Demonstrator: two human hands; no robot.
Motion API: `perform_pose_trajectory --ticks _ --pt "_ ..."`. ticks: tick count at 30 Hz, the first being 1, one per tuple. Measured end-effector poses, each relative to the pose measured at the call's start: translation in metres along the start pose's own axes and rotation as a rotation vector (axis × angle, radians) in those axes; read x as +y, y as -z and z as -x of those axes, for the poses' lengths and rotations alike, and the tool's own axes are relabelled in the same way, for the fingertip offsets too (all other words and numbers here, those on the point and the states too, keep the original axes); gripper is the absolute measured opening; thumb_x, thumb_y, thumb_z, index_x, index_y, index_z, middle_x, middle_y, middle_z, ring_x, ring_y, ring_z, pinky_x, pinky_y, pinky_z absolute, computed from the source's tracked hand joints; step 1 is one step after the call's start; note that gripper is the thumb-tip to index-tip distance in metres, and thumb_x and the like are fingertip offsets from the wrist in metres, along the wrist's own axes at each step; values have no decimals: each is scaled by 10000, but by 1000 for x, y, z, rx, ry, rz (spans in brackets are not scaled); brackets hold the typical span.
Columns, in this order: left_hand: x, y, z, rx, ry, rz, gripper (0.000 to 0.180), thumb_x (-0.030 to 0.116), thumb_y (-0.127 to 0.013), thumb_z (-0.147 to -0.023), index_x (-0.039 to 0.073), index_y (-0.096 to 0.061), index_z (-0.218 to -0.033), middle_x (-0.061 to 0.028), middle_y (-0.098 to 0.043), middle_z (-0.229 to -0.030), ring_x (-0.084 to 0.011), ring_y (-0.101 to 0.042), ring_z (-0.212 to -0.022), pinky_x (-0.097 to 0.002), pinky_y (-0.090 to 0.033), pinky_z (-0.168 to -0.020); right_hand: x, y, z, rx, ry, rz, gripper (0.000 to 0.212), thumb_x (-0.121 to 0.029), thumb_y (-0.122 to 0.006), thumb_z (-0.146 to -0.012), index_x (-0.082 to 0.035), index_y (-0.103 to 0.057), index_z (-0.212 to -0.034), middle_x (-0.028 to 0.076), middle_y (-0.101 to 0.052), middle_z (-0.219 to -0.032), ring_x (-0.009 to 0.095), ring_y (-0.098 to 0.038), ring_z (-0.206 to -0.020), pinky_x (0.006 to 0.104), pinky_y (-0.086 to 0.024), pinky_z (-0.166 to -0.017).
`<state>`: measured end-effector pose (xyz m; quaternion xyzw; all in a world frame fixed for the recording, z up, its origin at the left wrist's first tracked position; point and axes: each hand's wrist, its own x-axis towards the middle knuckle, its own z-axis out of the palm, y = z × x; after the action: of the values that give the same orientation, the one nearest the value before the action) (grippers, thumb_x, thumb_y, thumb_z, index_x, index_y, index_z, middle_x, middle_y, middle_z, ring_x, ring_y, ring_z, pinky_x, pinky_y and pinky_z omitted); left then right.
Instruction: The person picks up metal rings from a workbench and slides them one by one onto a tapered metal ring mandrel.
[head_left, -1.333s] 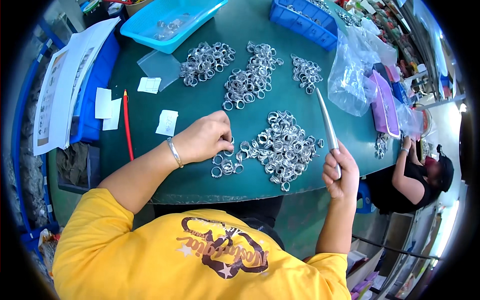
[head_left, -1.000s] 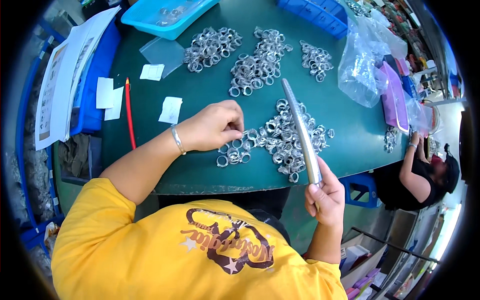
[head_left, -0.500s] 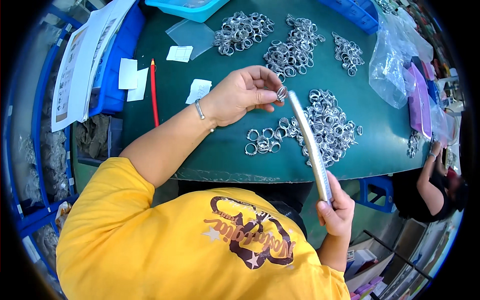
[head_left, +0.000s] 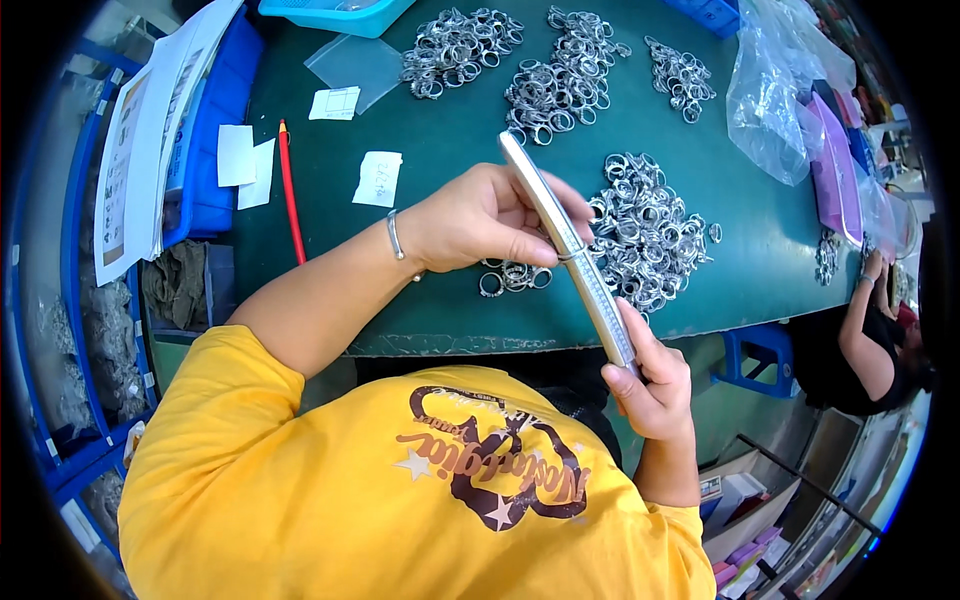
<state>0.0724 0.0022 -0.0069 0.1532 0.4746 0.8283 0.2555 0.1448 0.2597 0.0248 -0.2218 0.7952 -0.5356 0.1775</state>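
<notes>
Silver ring [head_left: 572, 255] encircles tapered metal rod [head_left: 555, 218] mid-length, left hand [head_left: 480, 222] pinching it, thumb against fingers. Right hand [head_left: 655, 385] grips rod's 5 o'clock end. From ring: large pile [head_left: 652, 235], 2–3 o'clock; small cluster [head_left: 515, 277], 8 o'clock.

ring [head_left: 572, 256] now around the tapered metal rod [head_left: 600, 305], no longer beside its tip, left hand [head_left: 478, 222] moved from the small ring cluster [head_left: 515, 277] onto the rod, rod's tip swung from right to left of the large ring pile [head_left: 652, 235]
</notes>
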Motion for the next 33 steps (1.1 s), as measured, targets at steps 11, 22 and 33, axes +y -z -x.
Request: perform_pose_trajectory --ticks 11,22,33 --pt "0 2 -3 281 -162 -143 415 1 -698 -717 1 -538 -1100 -68 -560 -968 -98 -554 -752 -196 -475 -667 7 13 8 29 -289 -708 553 18 -532 -822 19 -329 -1337 44 -493 -610 59 -392 -406 193 -323 -360" --pt "4 2 8 49 -44 -1228 138 78 -702 -699 46 -600 -787 -86 -560 -749 -232 -567 -689 -315 -456 -615 -8 95 -59 427 -386 -985 391 -92 -428 -891 2 -372 -1266 8 -407 -645 61 -364 -444 201 -297 -372" --pt "-3 8 3 229 22 -688 52 50 -632 -786 23 -620 -828 -52 -602 -805 -130 -578 -692 -247 -469 -621 -20 55 -25 330 -271 -753 543 -79 -471 -866 10 -252 -1355 31 -427 -583 78 -359 -348 208 -303 -308"
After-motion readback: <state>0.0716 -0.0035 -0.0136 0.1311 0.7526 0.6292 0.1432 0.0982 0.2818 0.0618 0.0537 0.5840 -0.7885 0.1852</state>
